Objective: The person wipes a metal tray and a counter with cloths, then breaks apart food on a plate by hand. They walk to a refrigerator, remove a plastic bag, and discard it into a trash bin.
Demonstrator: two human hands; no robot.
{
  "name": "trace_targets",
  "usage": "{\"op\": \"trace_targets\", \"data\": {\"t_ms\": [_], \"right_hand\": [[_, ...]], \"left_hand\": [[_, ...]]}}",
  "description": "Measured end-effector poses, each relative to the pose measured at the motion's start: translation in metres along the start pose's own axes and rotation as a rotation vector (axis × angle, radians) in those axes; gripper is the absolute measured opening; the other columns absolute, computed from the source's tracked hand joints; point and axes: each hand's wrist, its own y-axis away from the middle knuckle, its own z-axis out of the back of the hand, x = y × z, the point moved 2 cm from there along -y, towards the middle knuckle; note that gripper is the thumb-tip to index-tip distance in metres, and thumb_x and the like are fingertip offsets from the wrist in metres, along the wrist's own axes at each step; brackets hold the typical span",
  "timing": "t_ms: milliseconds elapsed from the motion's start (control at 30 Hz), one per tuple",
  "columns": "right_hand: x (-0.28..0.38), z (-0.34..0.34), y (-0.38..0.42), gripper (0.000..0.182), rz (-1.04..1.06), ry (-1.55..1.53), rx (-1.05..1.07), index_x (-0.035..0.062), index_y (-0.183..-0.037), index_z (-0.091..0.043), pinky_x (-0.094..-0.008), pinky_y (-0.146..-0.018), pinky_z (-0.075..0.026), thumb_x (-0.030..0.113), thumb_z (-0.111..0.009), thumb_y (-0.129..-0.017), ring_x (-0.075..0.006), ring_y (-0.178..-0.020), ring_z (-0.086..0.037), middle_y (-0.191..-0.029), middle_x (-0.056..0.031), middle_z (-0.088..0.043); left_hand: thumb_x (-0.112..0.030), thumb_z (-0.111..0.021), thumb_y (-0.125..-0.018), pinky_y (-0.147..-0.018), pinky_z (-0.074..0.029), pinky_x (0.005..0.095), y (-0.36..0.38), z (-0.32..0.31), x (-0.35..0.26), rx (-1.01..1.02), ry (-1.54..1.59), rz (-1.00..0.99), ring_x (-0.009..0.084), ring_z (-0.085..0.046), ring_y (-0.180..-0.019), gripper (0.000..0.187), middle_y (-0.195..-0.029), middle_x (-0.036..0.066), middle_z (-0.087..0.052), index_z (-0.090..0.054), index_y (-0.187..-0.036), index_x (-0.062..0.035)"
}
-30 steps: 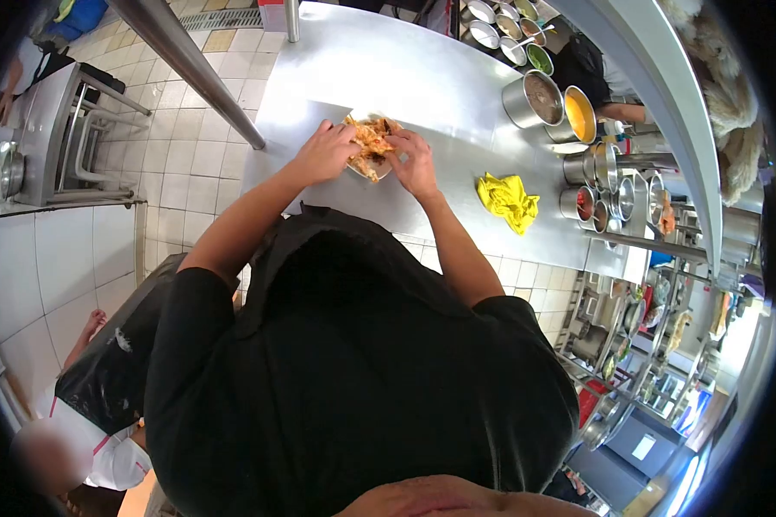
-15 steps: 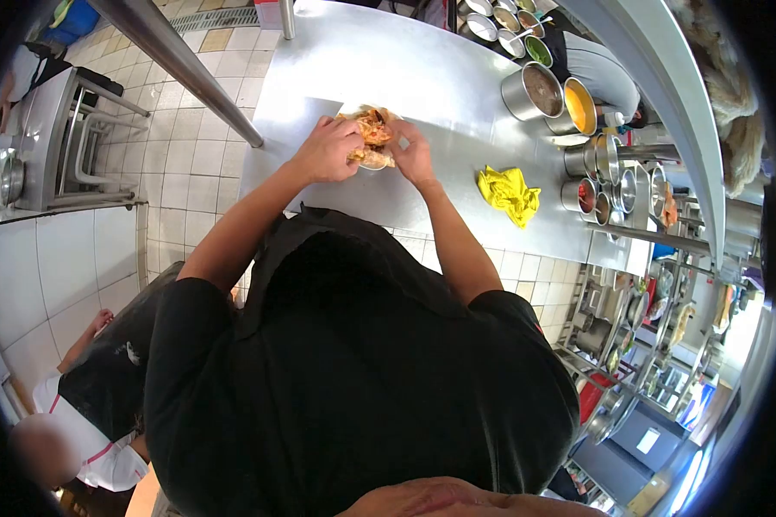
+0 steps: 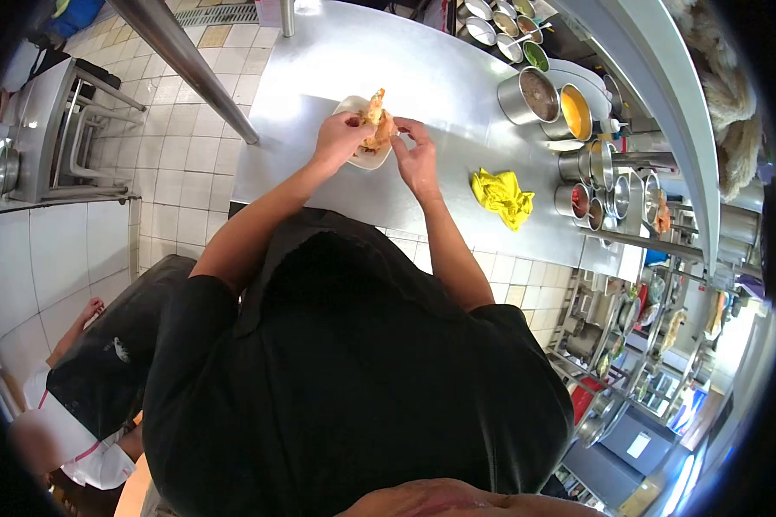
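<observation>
A white dish [image 3: 347, 105] sits on the steel table, some brownish bits showing in its bottom. Above it, golden-orange pieces of fried food [image 3: 376, 110] are gathered, one standing up lengthwise; their exact kind is hard to make out. My left hand [image 3: 340, 141] grips the food from the left, thumb and fingers closed on it. From the right, my right hand [image 3: 417, 158] pinches at the food's edge with bent fingers, the tips partly hidden. A crumpled yellow cloth [image 3: 503, 198] lies on the table to the right of my right hand.
Steel pots, one with brown contents [image 3: 528, 96] and one with orange liquid [image 3: 575, 112], stand on the right of the steel table [image 3: 319, 52]. Metal posts [image 3: 190, 73] rise at its edges. Another person [image 3: 103, 379] is at the lower left.
The food pieces have been brought together and one now stands upright between my hands. More of the white dish shows. My right hand has shifted slightly away from the dish's middle.
</observation>
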Motion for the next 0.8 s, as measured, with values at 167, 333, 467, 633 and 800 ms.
{"op": "trace_targets", "data": {"t_ms": [167, 333, 467, 633, 800], "right_hand": [[0.012, 0.005, -0.002, 0.035, 0.099, 0.093, 0.042, 0.0044, -0.109, -0.064, -0.0398, -0.092, -0.047, 0.007, -0.07, -0.075, -0.0309, -0.103, -0.059, -0.108, -0.0162, -0.063], [0.012, -0.001, -0.01, 0.038, 0.279, 0.284, 0.15, 0.0071, -0.108, -0.065, -0.0424, -0.095, -0.045, 0.01, -0.073, -0.071, -0.0323, -0.11, -0.054, -0.114, -0.0133, -0.061], [-0.02, -0.005, -0.016, 0.041, 0.38, 0.397, 0.233, 0.0084, -0.11, -0.065, -0.0424, -0.095, -0.044, 0.01, -0.073, -0.07, -0.032, -0.112, -0.053, -0.116, -0.0117, -0.061], [-0.018, -0.001, -0.012, 0.053, 0.379, 0.336, 0.338, 0.0088, -0.12, -0.06, -0.0432, -0.101, -0.042, 0.008, -0.073, -0.069, -0.0335, -0.118, -0.05, -0.119, -0.0138, -0.059], [-0.028, -0.01, -0.034, 0.058, 0.478, 0.325, 0.43, 0.0045, -0.123, -0.056, -0.0424, -0.1, -0.043, 0.007, -0.072, -0.067, -0.0361, -0.116, -0.053, -0.12, -0.0185, -0.059]], "left_hand": [[-0.023, -0.069, -0.082, -0.068, -0.053, 0.0276, -0.011, -0.003, -0.002, 0.078, 0.236, 0.14, 0.0142, -0.063, -0.073, 0.032, -0.087, 0.007, -0.065, -0.062, -0.099, 0.0026], [-0.024, -0.066, -0.087, -0.066, -0.055, 0.0284, -0.002, -0.018, 0.014, 0.139, 0.422, 0.203, 0.0157, -0.064, -0.072, 0.027, -0.089, 0.006, -0.065, -0.064, -0.1, -0.0004], [-0.025, -0.067, -0.084, -0.069, -0.052, 0.0351, 0.019, 0.017, 0.013, -0.135, -0.801, -0.245, 0.0233, -0.064, -0.077, 0.023, -0.089, 0.012, -0.066, -0.064, -0.088, -0.0024], [-0.024, -0.07, -0.079, -0.074, -0.05, 0.0426, 0.022, 0.042, 0.063, -0.277, -0.601, -0.222, 0.0341, -0.064, -0.084, 0.032, -0.096, 0.019, -0.065, -0.058, -0.097, -0.0001], [-0.021, -0.069, -0.079, -0.077, -0.049, 0.0432, 0.011, 0.039, 0.078, -0.256, -0.443, -0.187, 0.038, -0.063, -0.088, 0.038, -0.094, 0.023, -0.065, -0.054, -0.107, -0.0001]]}}
